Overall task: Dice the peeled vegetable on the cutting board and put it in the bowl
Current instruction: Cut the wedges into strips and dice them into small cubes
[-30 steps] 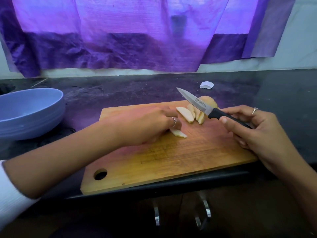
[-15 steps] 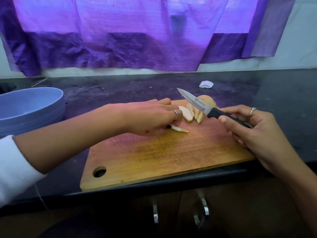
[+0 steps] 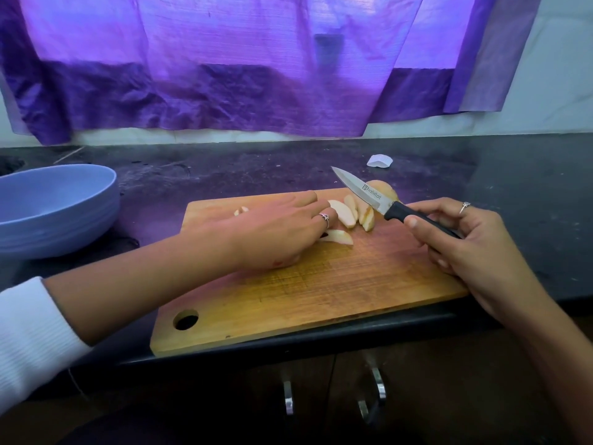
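The right hand (image 3: 465,248) is wrapped around the black handle of a paring knife (image 3: 382,202), fingers curled closed on it and the thumb lying along the top. The blade points up and away from the grip, lifted clear of the wooden cutting board (image 3: 321,284); this looks like a pause between cuts, with the edge kept off the wood while the other hand works.

The left hand (image 3: 282,229) lies palm down on the board, fingers loosely bent over the near wedges. Whether it is pinching a piece or only pressing them together cannot be told, since the fingertips are hidden under the hand. It seems to be gathering or steadying slices for the next cut.

The peeled vegetable is on the board, just beyond the knife's handle end and under the blade: pale cut wedges (image 3: 349,213) leaning together, one loose slice (image 3: 337,236) touching the left hand's ringed finger, and an uncut rounded piece (image 3: 382,189) behind the blade. A small bit (image 3: 240,211) shows past the left knuckles.

The blue bowl (image 3: 54,213) sits well off to the left of both hands, off the board on the dark counter (image 3: 529,187), and appears empty. Nothing lies between board and bowl, though the left forearm crosses that path. A small white scrap (image 3: 380,161) lies far behind the knife tip, out of the way. Purple cloth (image 3: 256,75) hangs on the wall behind.
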